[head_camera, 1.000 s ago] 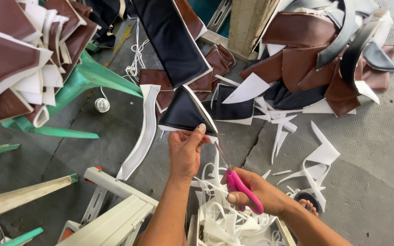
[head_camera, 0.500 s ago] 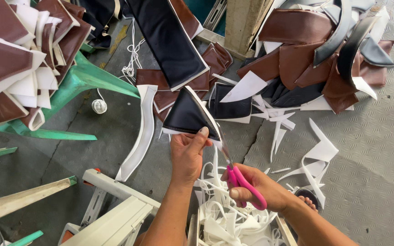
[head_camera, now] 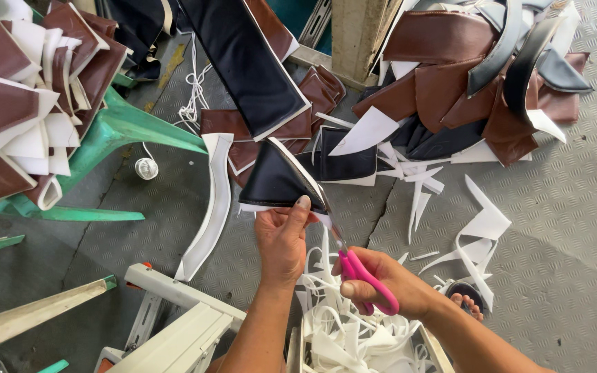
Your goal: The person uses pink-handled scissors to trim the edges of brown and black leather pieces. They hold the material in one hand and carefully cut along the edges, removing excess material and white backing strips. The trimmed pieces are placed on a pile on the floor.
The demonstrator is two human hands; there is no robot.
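Holding a black leatherette panel [head_camera: 278,183] taut above the floor, my left hand [head_camera: 282,238] pinched its white-backed lower edge so the blades could follow it. My right hand [head_camera: 381,280] gripped pink-handled scissors [head_camera: 361,273] closed around the handles, over a bin of white trimmings [head_camera: 343,338].

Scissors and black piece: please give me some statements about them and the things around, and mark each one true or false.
1. The right hand holds pink-handled scissors. True.
2. The left hand holds a brown piece. False: it holds a black piece with a white edge.
3. White trimmings lie in a container below the hands. True.
4. The scissors lie on the floor. False: they are held in the right hand, with the blades at the black piece's edge.
5. The chair at left is green. True.
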